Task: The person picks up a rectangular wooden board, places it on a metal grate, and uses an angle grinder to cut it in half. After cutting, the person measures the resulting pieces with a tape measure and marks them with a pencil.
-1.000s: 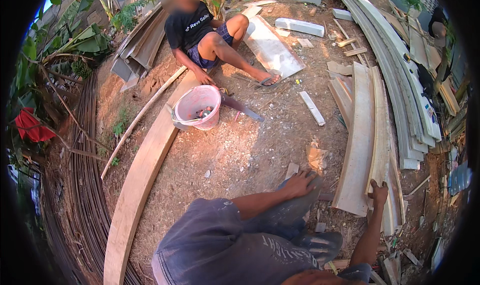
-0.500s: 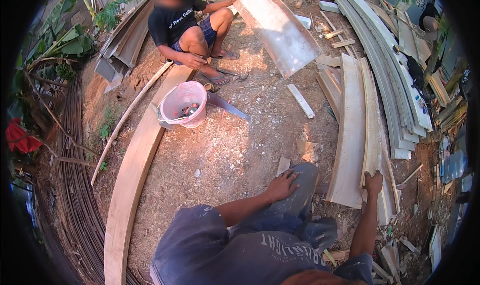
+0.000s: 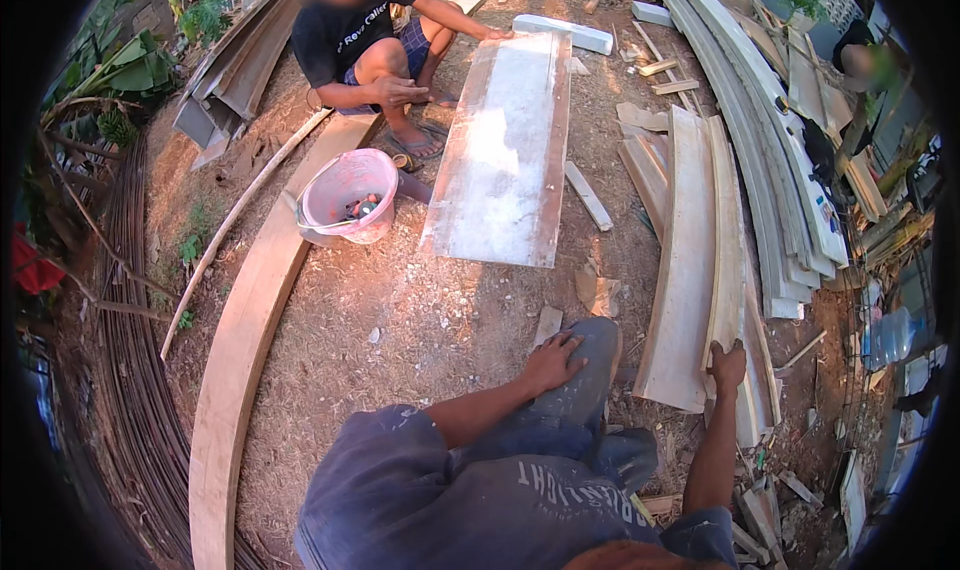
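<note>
My left hand (image 3: 553,362) lies on my bent knee, fingers spread, holding nothing. At my right, my right hand (image 3: 727,367) grips the raised edge of a long wooden board (image 3: 722,250), which lies against a wide pale board (image 3: 676,270). In front of me a person (image 3: 350,45) squats. That person's hand (image 3: 490,33) holds the far end of a broad wooden panel (image 3: 500,150) with a whitish, dusty face. The panel's near end reaches toward me. Left of it stands a pink bucket (image 3: 350,195) with small items inside, too small to name.
A thick wooden beam (image 3: 245,360) runs along the left, beside thin rods (image 3: 150,370). Long stacked boards (image 3: 745,120) line the right side. A short pale stick (image 3: 588,197) and grey blocks (image 3: 563,34) lie on the ground. Wood scraps (image 3: 765,520) are near my right arm.
The person's panel has swung leftward and nearer to me, now covering part of the saw beside the bucket. My left hand stays on my knee and my right hand on the board's edge.
</note>
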A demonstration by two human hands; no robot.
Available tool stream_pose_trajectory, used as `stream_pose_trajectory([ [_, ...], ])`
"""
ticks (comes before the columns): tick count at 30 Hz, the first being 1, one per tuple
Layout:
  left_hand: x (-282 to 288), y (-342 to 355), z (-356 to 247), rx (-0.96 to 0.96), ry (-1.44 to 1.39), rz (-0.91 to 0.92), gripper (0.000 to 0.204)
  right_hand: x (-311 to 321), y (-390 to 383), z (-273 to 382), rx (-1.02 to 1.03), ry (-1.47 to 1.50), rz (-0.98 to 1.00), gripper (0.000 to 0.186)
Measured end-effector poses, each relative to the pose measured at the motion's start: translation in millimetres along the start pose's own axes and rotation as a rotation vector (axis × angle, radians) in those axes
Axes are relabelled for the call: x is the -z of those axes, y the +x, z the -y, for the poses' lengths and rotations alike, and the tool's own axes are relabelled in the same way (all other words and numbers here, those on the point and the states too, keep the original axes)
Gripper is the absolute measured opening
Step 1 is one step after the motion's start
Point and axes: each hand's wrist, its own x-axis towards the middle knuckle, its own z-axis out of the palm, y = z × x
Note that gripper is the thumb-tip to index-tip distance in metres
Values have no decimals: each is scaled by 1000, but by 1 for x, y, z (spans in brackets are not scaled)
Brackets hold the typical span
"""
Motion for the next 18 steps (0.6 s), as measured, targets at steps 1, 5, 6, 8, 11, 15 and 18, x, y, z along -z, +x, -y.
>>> stream_pose_trajectory([
  [1,-2,-2,2,-6,-22,-11,59,-3,-1,2,4,3,4,75],
  [5,-8,2,3,-39,-71,-50,59,-23,20,-33,157,-29,-135,69],
  [6,-9,2,2,-40,-73,-52,59,-25,20,-37,190,-36,-167,68],
  [8,-10,5,1,-43,-71,-53,59,-28,22,-42,205,-36,-208,68],
  [11,-8,-2,8,-11,-57,-51,58,-20,0,-11,45,-47,11,75],
  [15,-7,2,3,-2,-93,-51,58,-18,-7,-14,49,-50,-8,77],
  [18,-8,3,7,13,-91,-69,58,-19,-13,-10,51,-54,-4,77],
])
